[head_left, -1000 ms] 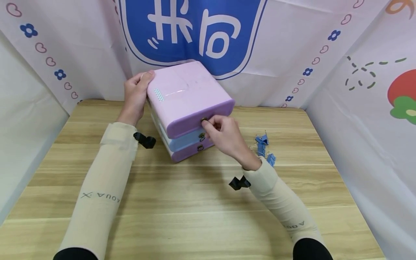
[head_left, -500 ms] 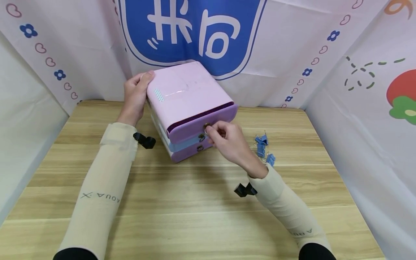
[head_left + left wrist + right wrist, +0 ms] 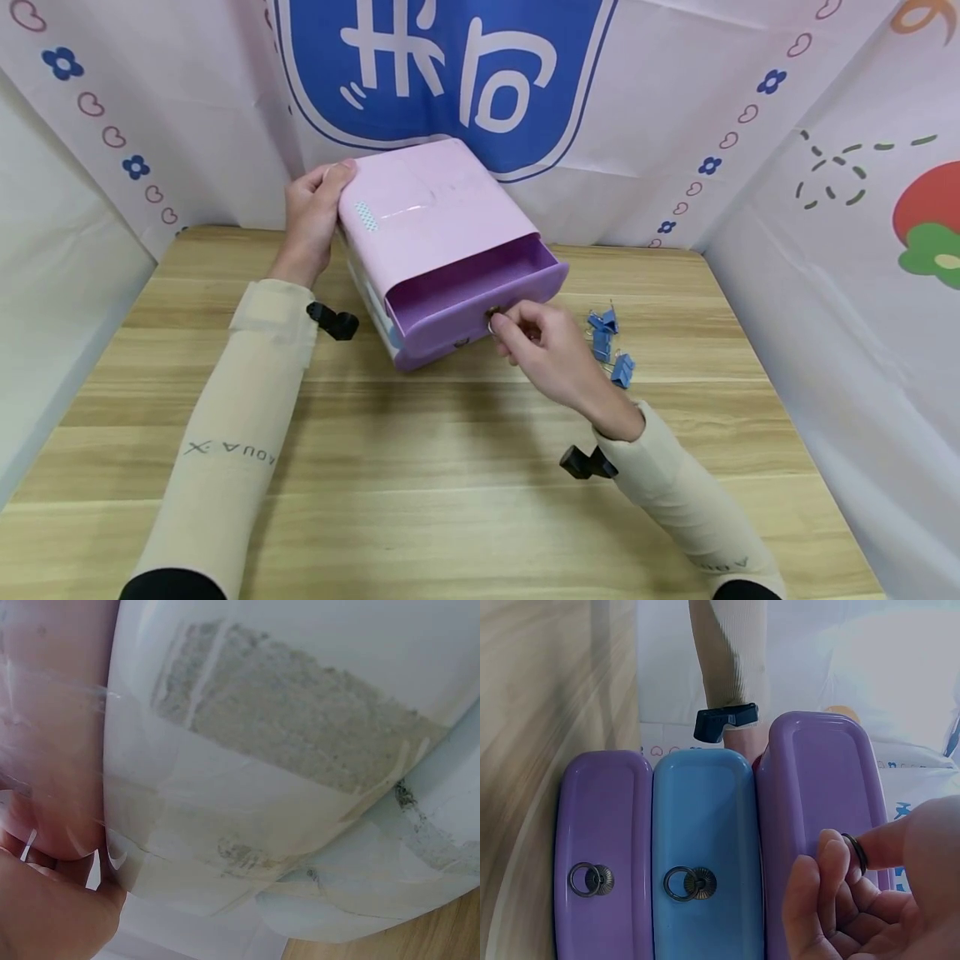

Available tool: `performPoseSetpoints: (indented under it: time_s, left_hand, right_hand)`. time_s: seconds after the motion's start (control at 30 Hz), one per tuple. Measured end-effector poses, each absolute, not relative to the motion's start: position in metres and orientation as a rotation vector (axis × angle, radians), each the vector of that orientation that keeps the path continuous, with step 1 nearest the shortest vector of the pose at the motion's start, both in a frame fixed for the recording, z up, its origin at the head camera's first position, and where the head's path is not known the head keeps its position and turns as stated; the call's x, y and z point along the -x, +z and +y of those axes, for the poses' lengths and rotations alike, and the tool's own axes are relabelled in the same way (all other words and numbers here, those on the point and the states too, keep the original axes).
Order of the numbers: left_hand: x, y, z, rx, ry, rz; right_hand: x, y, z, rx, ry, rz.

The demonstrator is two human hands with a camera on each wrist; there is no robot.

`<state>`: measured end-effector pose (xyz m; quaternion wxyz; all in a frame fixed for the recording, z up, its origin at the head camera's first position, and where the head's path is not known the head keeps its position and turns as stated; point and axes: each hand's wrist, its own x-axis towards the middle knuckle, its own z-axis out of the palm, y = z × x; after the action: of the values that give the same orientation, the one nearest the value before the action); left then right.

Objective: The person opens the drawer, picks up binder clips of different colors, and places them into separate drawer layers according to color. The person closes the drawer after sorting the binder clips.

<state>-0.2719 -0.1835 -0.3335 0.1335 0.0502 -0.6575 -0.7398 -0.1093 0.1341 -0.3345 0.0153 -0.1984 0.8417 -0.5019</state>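
Note:
A small three-tier drawer cabinet [image 3: 442,196] with a pink top stands angled on the table. My left hand [image 3: 309,221] grips its back left corner, thumb on the top. With my right hand [image 3: 551,354] I pinch the dark metal ring pull [image 3: 856,853] of the top purple drawer [image 3: 495,304]. That drawer is partly out, and the part of its inside that shows holds nothing. In the right wrist view, the blue middle drawer [image 3: 705,780] and the purple bottom drawer [image 3: 604,795] are closed, each with its own ring pull. The left wrist view shows the cabinet's taped white side [image 3: 300,720].
Several blue binder clips [image 3: 602,343] lie on the wooden table [image 3: 420,500], to the right of my right hand. A printed white cloth [image 3: 637,125] hangs right behind the cabinet, and white walls enclose both sides.
The top drawer has slid from fully closed to partly out, toward the front right. My right hand has moved with its ring pull; my left hand has stayed on the corner.

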Motion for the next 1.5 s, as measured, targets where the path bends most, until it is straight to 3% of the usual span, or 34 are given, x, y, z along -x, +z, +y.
performPoseSetpoints:
  time_s: [0.53, 1.5]
  left_hand:
    - [0.273, -0.334, -0.184, -0.150, -2.146, -1.909]
    - [0.272, -0.335, -0.184, -0.149, -2.136, -1.942]
  right_hand:
    - [0.088, -0.337, 0.147, 0.644, -1.559, 2.622]
    - [0.087, -0.355, 0.165, 0.753, -1.344, 2.700]
